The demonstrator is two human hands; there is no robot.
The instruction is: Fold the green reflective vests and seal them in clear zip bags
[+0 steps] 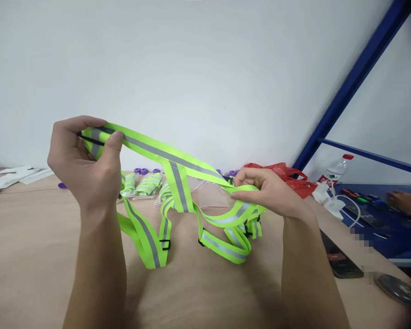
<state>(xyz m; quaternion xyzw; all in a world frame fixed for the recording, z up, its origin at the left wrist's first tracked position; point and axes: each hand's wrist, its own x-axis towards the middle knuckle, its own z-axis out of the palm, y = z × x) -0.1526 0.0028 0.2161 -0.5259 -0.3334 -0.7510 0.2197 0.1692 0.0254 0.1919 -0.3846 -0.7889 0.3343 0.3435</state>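
A neon yellow-green harness of webbing (pixel 181 185) with grey reflective stripes hangs between my two hands over the brown table. My left hand (pixel 89 157) is closed on its left end, where a black edge shows between thumb and fingers. With thumb and fingers pinched, my right hand (pixel 263 187) holds the same strap farther right and lower. The strap between them is stretched and slants down to the right. Loops with black buckles (pixel 165 245) dangle below, close to the tabletop. More folded webbing bunches under my right hand.
Behind the harness, bagged green-striped bundles (pixel 149 185) and purple rolls (pixel 144 171) line the brown table (pixel 30 246). White sheets (pixel 13 176) lie left. On the right are a red bag (pixel 281 171), a bottle (pixel 337 169), a white cable, a phone (pixel 340 260) and a dark round object (pixel 397 289).
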